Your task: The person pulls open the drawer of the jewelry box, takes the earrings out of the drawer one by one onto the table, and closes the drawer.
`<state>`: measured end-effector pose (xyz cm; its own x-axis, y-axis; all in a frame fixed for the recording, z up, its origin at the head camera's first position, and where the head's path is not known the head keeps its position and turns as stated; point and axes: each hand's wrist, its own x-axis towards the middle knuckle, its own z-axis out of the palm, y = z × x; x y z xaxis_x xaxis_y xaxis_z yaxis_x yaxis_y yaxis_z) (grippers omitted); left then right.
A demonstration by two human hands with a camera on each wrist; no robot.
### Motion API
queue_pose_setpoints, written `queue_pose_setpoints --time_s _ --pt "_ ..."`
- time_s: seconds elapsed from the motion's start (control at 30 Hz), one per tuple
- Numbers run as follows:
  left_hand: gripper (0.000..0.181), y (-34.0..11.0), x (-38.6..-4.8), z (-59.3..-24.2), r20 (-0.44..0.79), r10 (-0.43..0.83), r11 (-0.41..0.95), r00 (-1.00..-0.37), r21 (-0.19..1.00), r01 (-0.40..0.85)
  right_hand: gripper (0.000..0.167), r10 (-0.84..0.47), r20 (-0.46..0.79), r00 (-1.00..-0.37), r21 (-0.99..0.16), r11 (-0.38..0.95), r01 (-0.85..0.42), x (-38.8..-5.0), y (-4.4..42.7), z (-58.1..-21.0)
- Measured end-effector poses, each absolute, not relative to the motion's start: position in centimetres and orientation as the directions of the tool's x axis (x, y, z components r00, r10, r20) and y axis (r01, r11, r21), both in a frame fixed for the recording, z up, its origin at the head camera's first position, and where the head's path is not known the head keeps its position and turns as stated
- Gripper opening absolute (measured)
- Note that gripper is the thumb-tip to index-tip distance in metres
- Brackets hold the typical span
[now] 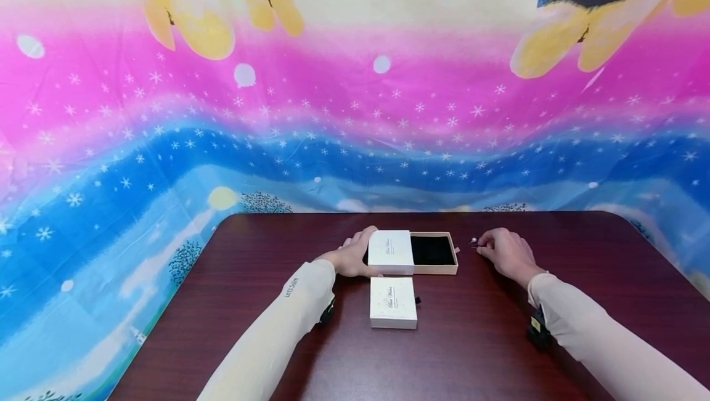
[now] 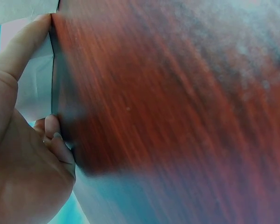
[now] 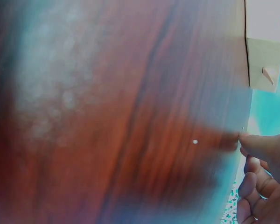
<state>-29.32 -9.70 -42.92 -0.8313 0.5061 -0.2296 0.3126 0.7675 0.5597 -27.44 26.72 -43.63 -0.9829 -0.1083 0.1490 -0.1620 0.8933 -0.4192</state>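
Note:
My left hand [image 1: 352, 257] grips the left end of a white slide-out jewelry box [image 1: 390, 252], thumb on the near side, fingers at the far side. From the box's right end its drawer [image 1: 435, 270] is pulled partway out, showing a black pad [image 1: 432, 250] and a small pull tab. To the right of it, my right hand [image 1: 507, 255] pinches a tiny shiny piece of jewelry [image 1: 474, 241] with a bead-like end, just above the table. In the right wrist view a thin pin [image 3: 243, 130] shows at the fingertips; its exact kind is too small to tell.
A second white box [image 1: 392, 303], closed with a dark tab on its right, lies just in front of the first. Both are on a dark red wooden table [image 1: 471, 352]. A colourful printed cloth [image 1: 355, 111] hangs behind the far edge.

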Motion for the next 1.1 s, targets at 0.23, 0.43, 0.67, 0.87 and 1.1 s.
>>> queue_pose_setpoints --time_s 0.23,0.43,0.67,0.87,1.1 --pt "0.109 -9.8 -30.0 -44.0 -0.222 0.509 0.767 -0.832 0.556 0.321 0.015 -0.098 0.137 -0.986 -0.42 0.895 -0.147 -27.4 26.7 -43.5" --pt "0.106 -9.8 -29.4 -43.0 -0.218 0.514 0.762 -0.83 0.561 0.324 0.017 -0.087 0.126 -0.988 -0.426 0.895 -0.133 -27.3 26.7 -43.6" --pt "0.109 -9.8 -30.1 -44.2 -0.231 0.502 0.774 -0.834 0.549 0.314 0.02 -0.081 0.125 -0.989 -0.441 0.888 -0.128 -27.2 27.0 -43.5" --pt "0.112 -9.8 -30.7 -44.9 -0.23 0.499 0.771 -0.836 0.557 0.307 0.022 -0.083 0.122 -0.989 -0.45 0.883 -0.129 -27.1 27.3 -43.4" --pt "0.112 -9.8 -30.8 -45.1 -0.225 0.499 0.776 -0.837 0.546 0.317 0.021 -0.08 0.125 -0.989 -0.453 0.882 -0.129 -26.9 27.3 -43.0"
